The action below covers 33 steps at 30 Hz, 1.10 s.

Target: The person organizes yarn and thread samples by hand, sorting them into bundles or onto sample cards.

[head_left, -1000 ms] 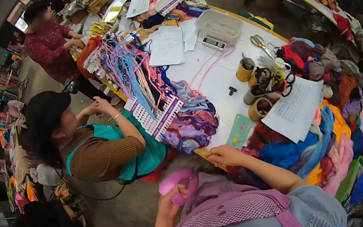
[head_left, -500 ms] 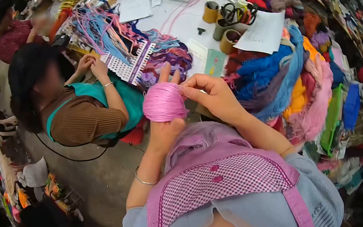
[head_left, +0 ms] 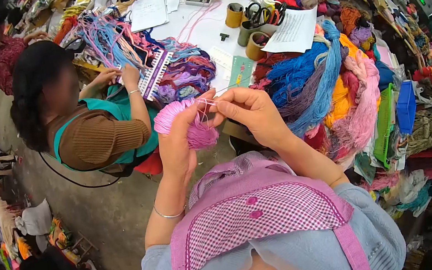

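A shiny pink skein of thread (head_left: 204, 135) is wrapped round my left hand (head_left: 177, 143), showing on both sides of its thumb. The left thumb and a finger pinch together at the top, with a few pink strands (head_left: 205, 103) stretched between the two hands. My right hand (head_left: 254, 115) is closed, its thumb and forefinger pinching those strands beside the left fingertips. Both hands are held up in front of the purple checked apron (head_left: 261, 215), short of the table's edge.
On the white table (head_left: 212, 32) lie multicoloured threads (head_left: 183, 67), a green card (head_left: 240, 72), tubes holding scissors (head_left: 268, 15) and a printed sheet (head_left: 292, 31). Blue yarn (head_left: 297, 81) is heaped at right. A co-worker in a brown top (head_left: 101, 132) is close on my left.
The left hand has turned, bringing its thumb up over the skein to the strands. The skein has shifted slightly left, and the right hand stays close to the left fingertips.
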Motion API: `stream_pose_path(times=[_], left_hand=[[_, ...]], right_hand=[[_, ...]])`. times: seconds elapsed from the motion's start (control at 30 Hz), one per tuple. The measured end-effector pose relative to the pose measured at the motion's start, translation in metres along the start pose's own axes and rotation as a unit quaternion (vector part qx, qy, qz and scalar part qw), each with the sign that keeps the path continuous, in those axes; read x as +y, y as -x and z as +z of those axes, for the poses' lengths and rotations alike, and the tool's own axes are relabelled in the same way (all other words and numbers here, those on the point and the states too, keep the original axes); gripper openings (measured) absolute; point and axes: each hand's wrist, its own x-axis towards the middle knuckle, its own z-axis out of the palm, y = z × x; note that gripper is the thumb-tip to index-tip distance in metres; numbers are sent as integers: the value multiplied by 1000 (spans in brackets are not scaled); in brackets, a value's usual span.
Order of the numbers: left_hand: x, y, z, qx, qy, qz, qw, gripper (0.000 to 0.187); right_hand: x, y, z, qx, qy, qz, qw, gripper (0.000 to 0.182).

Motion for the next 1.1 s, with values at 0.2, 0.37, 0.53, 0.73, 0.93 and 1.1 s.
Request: stream_pose_path(times=[0.2, 0.37, 0.53, 0.73, 0.93, 1.1], left_hand=[[-4, 3, 0, 2, -60, 6, 998, 38], [-6, 0, 0, -2, -93, 30, 995, 40], [-18, -13, -2, -52, -203, 153, 966, 36], [-12, -21, -3, -80, -187, 160, 966, 35], [-12, -32, 5, -38, -135, 102, 985, 29], [-15, -36, 7, -15, -135, 110, 985, 26]], right_hand=[[5, -3, 0, 32, -37, -9, 999, 16], [8, -12, -4, 139, -217, -27, 966, 17], [0, -19, -2, 25, -14, 134, 991, 20], [-4, -23, -9, 12, -32, 81, 996, 19], [-2, -27, -18, 26, 36, 58, 997, 15], [-2, -30, -17, 48, 23, 41, 998, 15]])
